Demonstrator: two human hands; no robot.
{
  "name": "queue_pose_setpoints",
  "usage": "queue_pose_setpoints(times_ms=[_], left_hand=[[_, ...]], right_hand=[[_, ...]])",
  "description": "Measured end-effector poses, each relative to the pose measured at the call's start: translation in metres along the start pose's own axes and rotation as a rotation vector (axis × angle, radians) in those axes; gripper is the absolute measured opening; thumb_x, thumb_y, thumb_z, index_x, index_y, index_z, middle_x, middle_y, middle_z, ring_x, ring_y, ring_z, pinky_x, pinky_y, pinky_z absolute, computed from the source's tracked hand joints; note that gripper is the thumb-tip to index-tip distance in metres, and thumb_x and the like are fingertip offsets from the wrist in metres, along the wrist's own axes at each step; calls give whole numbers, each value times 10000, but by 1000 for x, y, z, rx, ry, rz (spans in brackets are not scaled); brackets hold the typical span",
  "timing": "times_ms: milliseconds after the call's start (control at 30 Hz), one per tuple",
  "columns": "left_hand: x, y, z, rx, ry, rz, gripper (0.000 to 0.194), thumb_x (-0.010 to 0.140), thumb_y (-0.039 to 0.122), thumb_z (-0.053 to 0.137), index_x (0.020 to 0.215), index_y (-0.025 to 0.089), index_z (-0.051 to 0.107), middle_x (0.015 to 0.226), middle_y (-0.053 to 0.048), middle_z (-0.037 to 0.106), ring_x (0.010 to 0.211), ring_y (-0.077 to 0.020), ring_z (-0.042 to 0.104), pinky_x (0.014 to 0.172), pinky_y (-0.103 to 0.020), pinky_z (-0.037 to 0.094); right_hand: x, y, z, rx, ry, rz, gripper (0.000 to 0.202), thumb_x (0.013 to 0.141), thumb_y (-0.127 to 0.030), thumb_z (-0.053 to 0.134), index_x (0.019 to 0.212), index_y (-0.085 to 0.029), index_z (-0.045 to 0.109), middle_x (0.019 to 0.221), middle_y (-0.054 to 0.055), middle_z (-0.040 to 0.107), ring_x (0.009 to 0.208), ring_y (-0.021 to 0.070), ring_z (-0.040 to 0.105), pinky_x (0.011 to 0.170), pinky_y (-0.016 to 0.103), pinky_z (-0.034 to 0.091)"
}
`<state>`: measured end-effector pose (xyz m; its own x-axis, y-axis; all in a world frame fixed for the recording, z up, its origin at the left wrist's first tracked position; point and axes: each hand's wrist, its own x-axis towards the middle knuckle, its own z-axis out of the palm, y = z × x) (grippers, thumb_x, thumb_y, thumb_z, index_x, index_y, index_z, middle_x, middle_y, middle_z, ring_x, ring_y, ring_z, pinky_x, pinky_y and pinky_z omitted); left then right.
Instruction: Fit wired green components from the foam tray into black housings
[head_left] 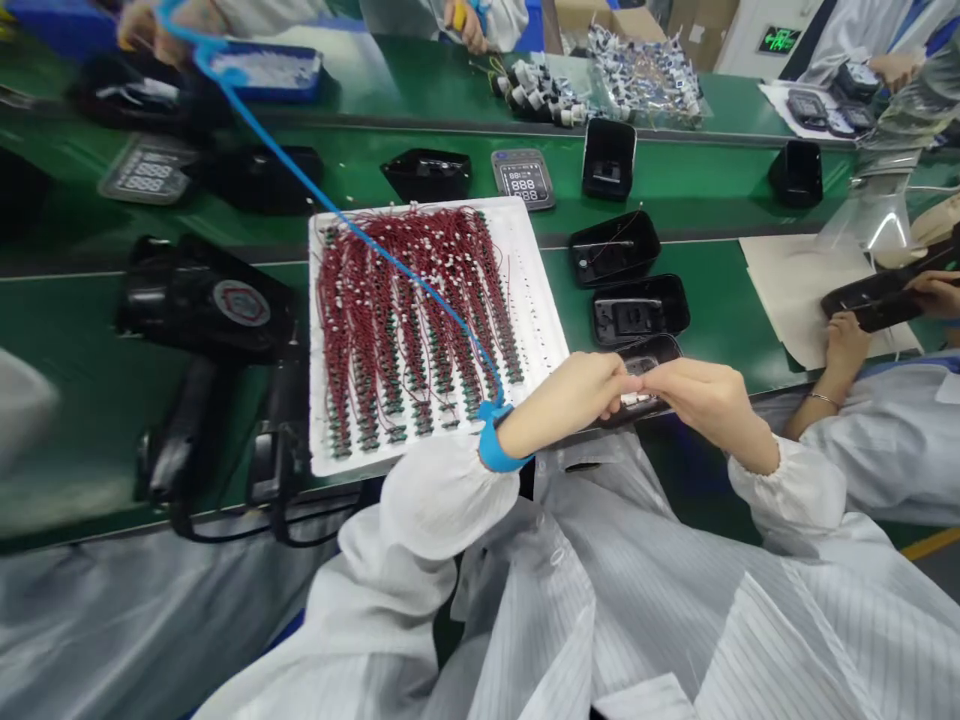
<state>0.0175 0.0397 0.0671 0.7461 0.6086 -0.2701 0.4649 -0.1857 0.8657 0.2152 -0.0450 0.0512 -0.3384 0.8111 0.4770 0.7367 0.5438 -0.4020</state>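
My left hand (577, 390), with a blue wrist strap (501, 440) at its cuff, is closed, its fingertips pinched over a black plastic housing (664, 350) at the table's near edge. From the other side my right hand (701, 398) meets it, fingers bent and pressed together. Whatever lies between the fingertips is too small and covered to name. Inside the housing, just under the hands, a whitish part (636, 398) shows. Left of my hands is a white foam tray (551, 335) with rows of small green boards and dark red wires (405, 300).
Two more open black housings (641, 310) (615, 248) lie beyond my hands. A blue coiled cord (360, 232) crosses over the tray. Black power tools (210, 300) stand left. A display unit (523, 178) lies on the green line behind. A co-worker's hands (847, 340) work at right.
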Motion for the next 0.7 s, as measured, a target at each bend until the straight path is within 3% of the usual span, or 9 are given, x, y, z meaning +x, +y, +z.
queue_pose_setpoints(times_ms=[100, 267, 433, 567, 700], left_hand=[[6, 14, -13, 143, 29, 11, 291, 977, 253, 541, 696, 191, 578, 599, 26, 641, 543, -125, 603, 620, -237, 448], [29, 34, -28, 509, 162, 44, 308, 985, 313, 606, 723, 164, 665, 604, -31, 646, 689, -207, 688, 756, -298, 496], [57, 45, -43, 409, 104, 17, 275, 938, 261, 665, 691, 143, 667, 570, -5, 628, 550, -146, 634, 663, -273, 484], [75, 29, -57, 306, 72, 48, 217, 961, 284, 630, 855, 130, 740, 669, -21, 687, 614, -138, 663, 710, -273, 508], [95, -11, -72, 510, 29, 215, 276, 968, 317, 592, 1109, 138, 748, 970, -59, 757, 949, -205, 711, 914, -318, 509]], right_hand=[[13, -1, -2, 24, 48, 85, 184, 995, -167, 624, 982, -248, 789, 958, -10, 811, 829, 145, 767, 780, 254, 631], [31, 2, 10, 61, 191, 407, 159, 982, -284, 653, 1017, -299, 807, 967, -13, 809, 839, 220, 779, 762, 349, 650], [49, 20, 11, 162, 174, 535, 164, 949, -308, 669, 1014, -328, 819, 974, -22, 802, 900, 251, 776, 824, 403, 650], [67, 45, 6, 195, 136, 549, 157, 906, -341, 710, 991, -278, 825, 970, 8, 804, 926, 255, 772, 852, 398, 645], [83, 74, 14, 208, -3, 615, 126, 836, -270, 769, 942, -239, 831, 906, 20, 806, 867, 256, 767, 817, 391, 642]])
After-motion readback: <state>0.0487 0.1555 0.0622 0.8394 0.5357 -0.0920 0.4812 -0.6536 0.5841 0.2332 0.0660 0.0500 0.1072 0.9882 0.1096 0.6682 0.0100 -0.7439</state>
